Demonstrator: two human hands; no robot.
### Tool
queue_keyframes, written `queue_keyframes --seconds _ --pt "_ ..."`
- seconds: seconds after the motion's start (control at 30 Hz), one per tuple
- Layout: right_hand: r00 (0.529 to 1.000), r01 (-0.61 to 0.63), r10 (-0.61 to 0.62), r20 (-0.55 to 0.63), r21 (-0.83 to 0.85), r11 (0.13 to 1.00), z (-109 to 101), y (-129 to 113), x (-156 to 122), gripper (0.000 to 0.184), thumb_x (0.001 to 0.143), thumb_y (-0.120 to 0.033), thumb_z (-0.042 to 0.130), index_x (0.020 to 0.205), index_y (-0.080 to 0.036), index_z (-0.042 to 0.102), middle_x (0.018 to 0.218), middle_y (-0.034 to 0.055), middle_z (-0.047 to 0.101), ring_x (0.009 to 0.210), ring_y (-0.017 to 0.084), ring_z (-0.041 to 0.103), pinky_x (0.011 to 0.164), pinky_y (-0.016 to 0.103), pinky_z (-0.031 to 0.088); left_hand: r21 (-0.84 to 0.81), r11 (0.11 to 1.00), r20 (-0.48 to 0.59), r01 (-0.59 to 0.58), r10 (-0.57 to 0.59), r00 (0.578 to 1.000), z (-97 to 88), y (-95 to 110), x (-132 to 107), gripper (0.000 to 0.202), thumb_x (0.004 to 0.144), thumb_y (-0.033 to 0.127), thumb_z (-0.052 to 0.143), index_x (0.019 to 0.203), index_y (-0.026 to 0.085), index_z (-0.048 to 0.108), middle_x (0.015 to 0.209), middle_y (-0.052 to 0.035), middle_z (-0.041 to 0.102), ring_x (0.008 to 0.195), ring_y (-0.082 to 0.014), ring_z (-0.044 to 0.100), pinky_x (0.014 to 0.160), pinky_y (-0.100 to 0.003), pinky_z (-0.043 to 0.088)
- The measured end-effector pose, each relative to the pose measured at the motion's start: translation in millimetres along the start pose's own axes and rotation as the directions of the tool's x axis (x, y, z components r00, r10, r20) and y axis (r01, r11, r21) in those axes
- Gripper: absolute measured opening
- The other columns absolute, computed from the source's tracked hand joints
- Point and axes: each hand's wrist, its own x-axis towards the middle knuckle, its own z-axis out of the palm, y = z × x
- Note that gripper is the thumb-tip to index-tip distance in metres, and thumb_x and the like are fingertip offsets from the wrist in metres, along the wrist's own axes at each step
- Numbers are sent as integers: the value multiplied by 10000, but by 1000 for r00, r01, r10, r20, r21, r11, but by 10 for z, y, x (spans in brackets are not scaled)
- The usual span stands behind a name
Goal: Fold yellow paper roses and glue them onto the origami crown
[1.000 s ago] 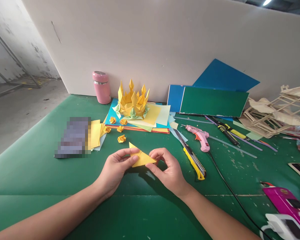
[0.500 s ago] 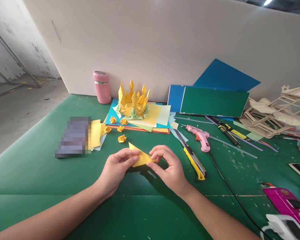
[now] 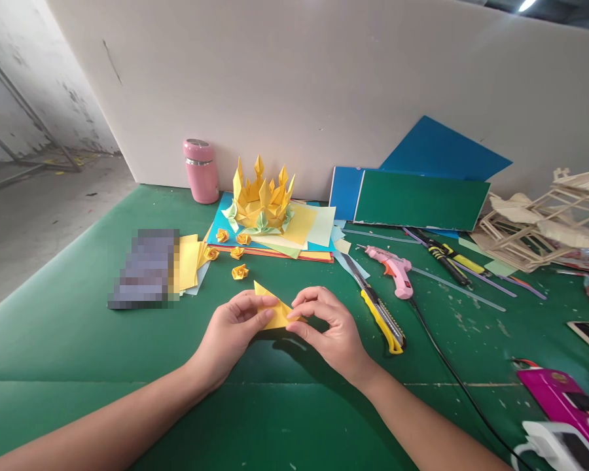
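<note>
The yellow folded paper, a pointed triangle, is held just above the green worktop, near the middle of its front half. The left hand pinches its left side between thumb and fingers; the right hand is closed on its right tip in the same way, fingers curled.

At 11 o'clock from the paper lie small paper roses. At 12 o'clock a spiked yellow paper crown stands on a stack of coloured sheets, with a pink flask to its left. At 3 o'clock, just beside the right hand, lies a yellow utility knife, and beyond it a pink glue gun with its black cable trailing forward.

As I judge it, the thin sheet could slip between the two pinches and take a crooked crease. A sideways sweep of the right hand could catch the knife or snag the cable.

No brand or writing can be read; a pixelated patch at 9 o'clock hides whatever lies there.
</note>
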Motion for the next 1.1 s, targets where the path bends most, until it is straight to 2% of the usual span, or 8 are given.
queue_keyframes --seconds 0.13,0.27,0.47,0.6,0.73,0.87,0.97,1.1 --pt "998 50 -51 -24 -30 998 9 -25 1 96 787 -329 686 723 -259 682 765 12 580 754 176 559 728 343 466 116 990 29 -80 77 997 -10 -32 -3 202 617 362 757 749 210 738 809 -7 580 731 -162 599 667 -259 520" --pt "999 45 -45 -15 -31 999 14 -43 5 167 809 -358 658 691 -240 651 755 14 573 745 174 549 719 342 455 168 977 35 -135 131 991 -9 -50 -2 166 629 345 743 735 217 736 793 -3 547 708 -156 587 627 -254 517" --pt "999 48 -48 -11 -23 999 10 -45 8 228 857 -382 589 689 -241 651 763 21 572 751 176 543 729 350 449 152 982 50 -113 106 993 1 -39 0 198 609 353 753 742 207 730 789 0 547 693 -152 585 621 -260 525" --pt "997 73 -74 -13 -31 997 17 -27 3 151 788 -390 675 725 -253 661 794 23 573 792 192 544 745 361 452 107 991 66 -82 75 995 -3 -44 -4 195 604 331 763 743 202 721 799 1 561 716 -160 607 662 -273 534" --pt "995 97 -99 -32 -68 993 29 -17 -2 87 781 -322 692 740 -254 656 792 19 572 785 188 542 738 357 455 40 998 79 -55 51 996 -3 -53 -3 201 601 304 772 758 194 708 806 13 553 734 -152 617 696 -273 542" --pt "992 121 -123 -19 -63 991 31 -30 -2 59 796 -267 674 744 -252 649 784 16 566 772 180 537 723 348 454 47 996 78 -78 74 994 8 -53 -3 171 599 265 774 740 196 706 819 17 537 729 -133 604 688 -254 543" --pt "997 76 -76 -12 -8 997 28 -35 -1 90 782 -247 686 707 -247 636 768 6 559 761 172 531 729 339 448 10 997 76 -74 73 994 17 -43 -9 181 579 253 787 728 192 704 819 16 542 732 -134 606 695 -258 543" --pt "998 -68 66 17 190 979 25 -7 8 109 773 -262 685 692 -242 616 793 -1 530 788 162 539 755 326 451 -80 996 85 -34 41 996 23 -28 -18 225 576 270 801 756 180 701 835 13 557 731 -130 610 700 -259 542"
